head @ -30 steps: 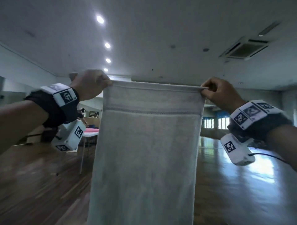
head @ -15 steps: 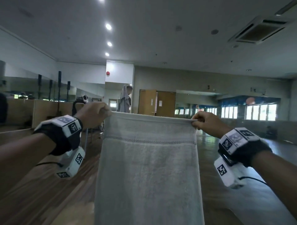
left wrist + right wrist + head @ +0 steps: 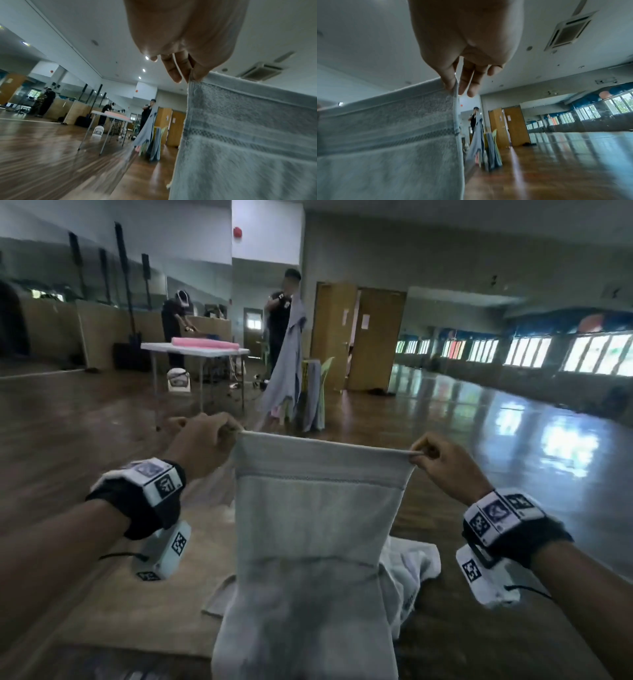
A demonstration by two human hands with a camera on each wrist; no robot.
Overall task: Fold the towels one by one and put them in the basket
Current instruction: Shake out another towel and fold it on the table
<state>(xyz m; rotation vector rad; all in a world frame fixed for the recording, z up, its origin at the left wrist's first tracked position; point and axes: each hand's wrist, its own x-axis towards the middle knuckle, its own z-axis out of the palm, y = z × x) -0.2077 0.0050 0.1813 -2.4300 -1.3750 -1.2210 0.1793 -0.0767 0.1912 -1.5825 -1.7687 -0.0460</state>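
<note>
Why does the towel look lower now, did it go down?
Yes. The towel came down: before, its top edge was up against the ceiling, and now it sits below the far doors, over the floor.

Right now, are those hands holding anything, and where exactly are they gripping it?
Yes. Both hold one grey towel by its top corners: the left hand pinches the left corner, the right hand the right, and the rest hangs down.

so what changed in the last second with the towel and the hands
Both hands came down, lowering the grey towel from up near the ceiling to over the table, where its bottom end now meets the surface. The view tipped down too, showing a pile of white towels. Unchanged: the left hand and right hand still pinch the top corners, edge taut.
</note>
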